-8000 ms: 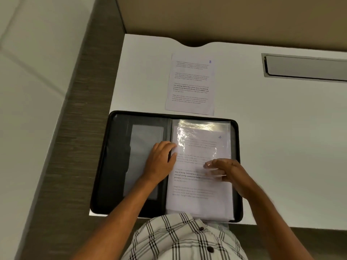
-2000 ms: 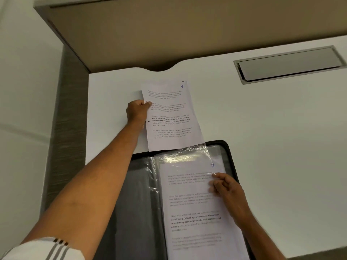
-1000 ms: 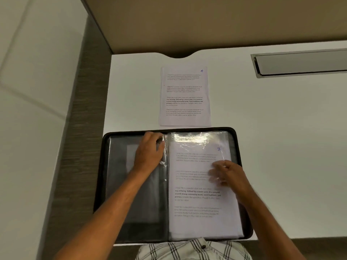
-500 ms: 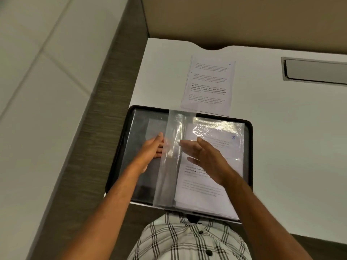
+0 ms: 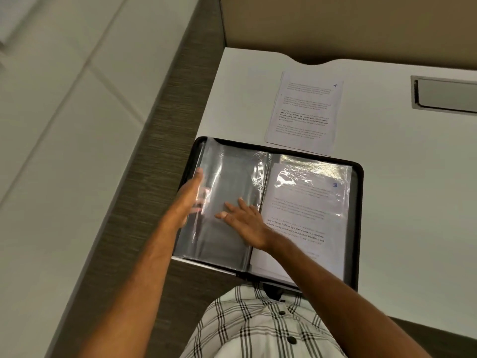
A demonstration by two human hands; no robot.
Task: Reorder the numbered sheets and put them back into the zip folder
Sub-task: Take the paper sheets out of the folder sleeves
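The black zip folder (image 5: 357, 223) lies open on the white desk near its front left corner. An empty clear sleeve (image 5: 232, 182) is turned over onto the left half. My right hand (image 5: 245, 223) presses flat on that sleeve with straight fingers. My left hand (image 5: 189, 195) is flat at the sleeve's left edge, partly under the plastic. On the right half a sleeve holds the sheet marked 3 (image 5: 307, 210). The loose sheet marked 4 (image 5: 304, 112) lies on the desk just beyond the folder.
A metal cable hatch (image 5: 446, 96) is set into the white desk (image 5: 413, 189) at the far right. A beige partition (image 5: 348, 24) stands behind the desk. Left of the desk runs a dark textured panel (image 5: 160, 140).
The clear sleeve, upright at the spine half a second ago, now lies flat on the left half. My right hand followed it leftwards; my left hand slid to the sleeve's outer edge.
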